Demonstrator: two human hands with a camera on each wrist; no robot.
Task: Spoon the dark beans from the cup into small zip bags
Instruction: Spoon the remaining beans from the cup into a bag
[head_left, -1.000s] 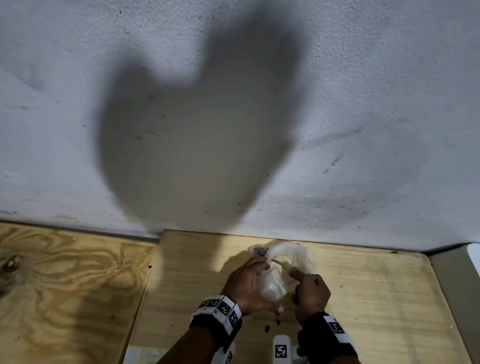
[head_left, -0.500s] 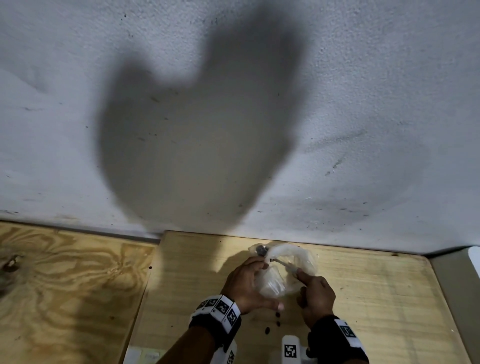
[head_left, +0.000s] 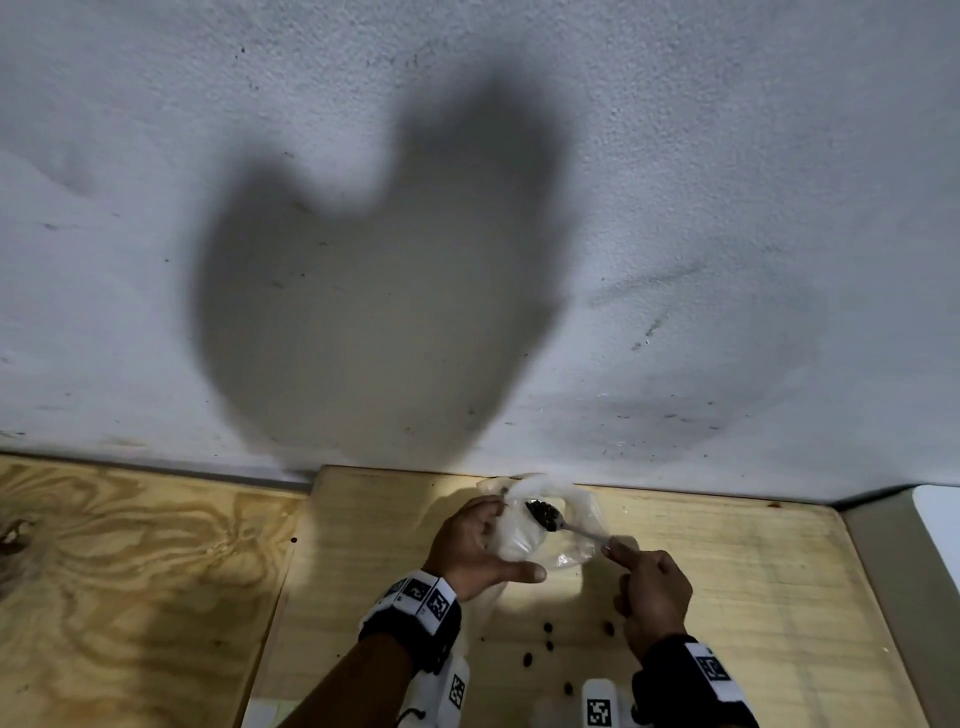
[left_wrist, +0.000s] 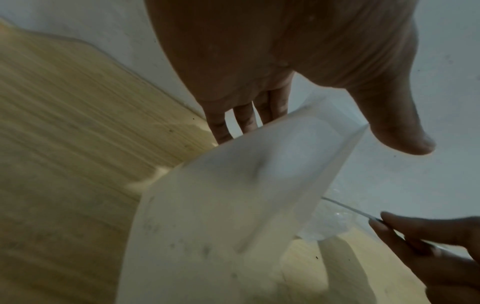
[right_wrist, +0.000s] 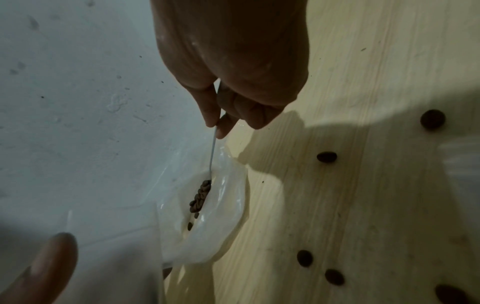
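Right hand (head_left: 653, 592) pinches spoon (head_left: 563, 525) handle tight, so scoop stays level. Left hand (head_left: 475, 545) grips zip bag (left_wrist: 233, 205), fingers behind, thumb out front, likely to keep mouth open. Spoon bowl full of dark beans (right_wrist: 200, 196), over white crumpled plastic at 12 o'clock from hands. Cup: cannot tell which. Bag looks empty. Stray beans (right_wrist: 326, 157) on counter (head_left: 753, 597) at 6 o'clock.
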